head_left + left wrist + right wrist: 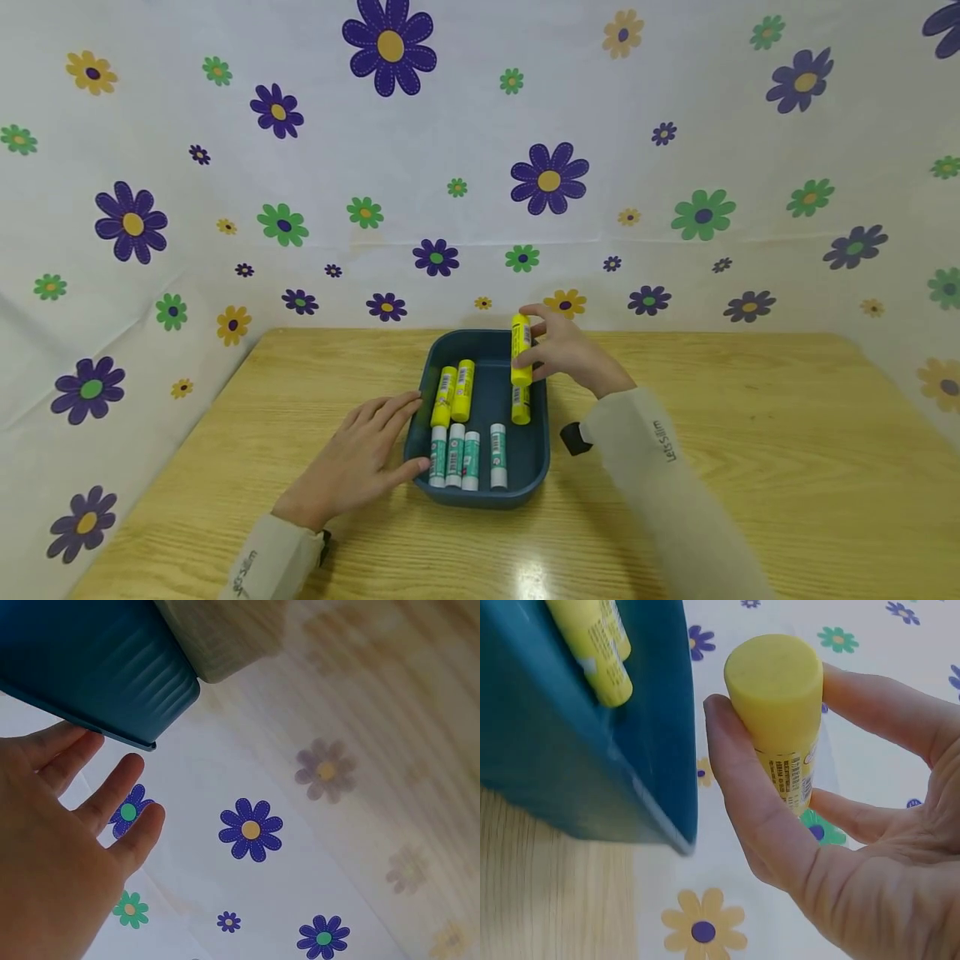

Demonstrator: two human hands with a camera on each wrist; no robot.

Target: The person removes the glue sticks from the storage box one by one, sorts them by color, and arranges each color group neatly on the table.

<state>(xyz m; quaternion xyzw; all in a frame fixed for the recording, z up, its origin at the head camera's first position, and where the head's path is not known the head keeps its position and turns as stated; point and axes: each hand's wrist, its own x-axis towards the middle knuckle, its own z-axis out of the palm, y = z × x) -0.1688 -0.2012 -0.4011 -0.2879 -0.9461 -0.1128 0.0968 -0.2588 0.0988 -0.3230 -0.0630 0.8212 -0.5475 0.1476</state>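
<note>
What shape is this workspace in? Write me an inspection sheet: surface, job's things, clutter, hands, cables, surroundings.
Surface: wooden table, light-coloured, with a bright glare spot on the near side.
Job's things: blue tray holding three yellow glue sticks, two at left and one at right, plus four white-and-green glue sticks toward the near end, one apart from the other three.
Clutter: nothing seen.
Hands: left hand touches the tray's left rim; right hand pinches a fourth yellow stick over the tray's right side.
Cables: nothing seen.
Surroundings: white flowered sheet behind and on both sides.
</note>
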